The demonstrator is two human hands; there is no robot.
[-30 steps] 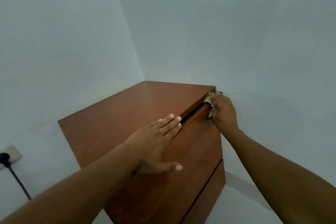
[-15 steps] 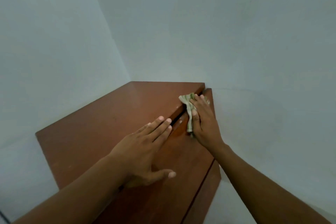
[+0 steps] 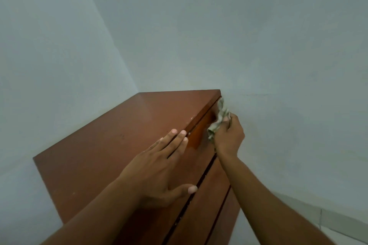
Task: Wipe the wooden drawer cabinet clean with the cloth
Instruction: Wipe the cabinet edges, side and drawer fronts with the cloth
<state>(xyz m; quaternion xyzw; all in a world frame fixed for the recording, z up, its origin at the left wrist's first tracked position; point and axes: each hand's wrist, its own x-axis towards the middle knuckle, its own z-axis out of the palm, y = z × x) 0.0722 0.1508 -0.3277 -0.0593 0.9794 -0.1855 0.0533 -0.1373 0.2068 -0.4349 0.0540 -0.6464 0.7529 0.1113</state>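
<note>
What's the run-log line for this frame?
step: wipe | right hand: grips cloth against cabinet front | left hand: flat on cabinet top

Bare forearms (image 3: 268, 195), left grip (image 3: 159, 169), right grip (image 3: 229, 137), short fingernails (image 3: 174, 131)

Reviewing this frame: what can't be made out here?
Head view, cabinet: its base and lower front are cut off by the bottom edge.
Head view, right hand: fingers mostly hidden by the cloth it grips.
Head view, cabinet top under the left hand: hidden by the flat palm.
</note>
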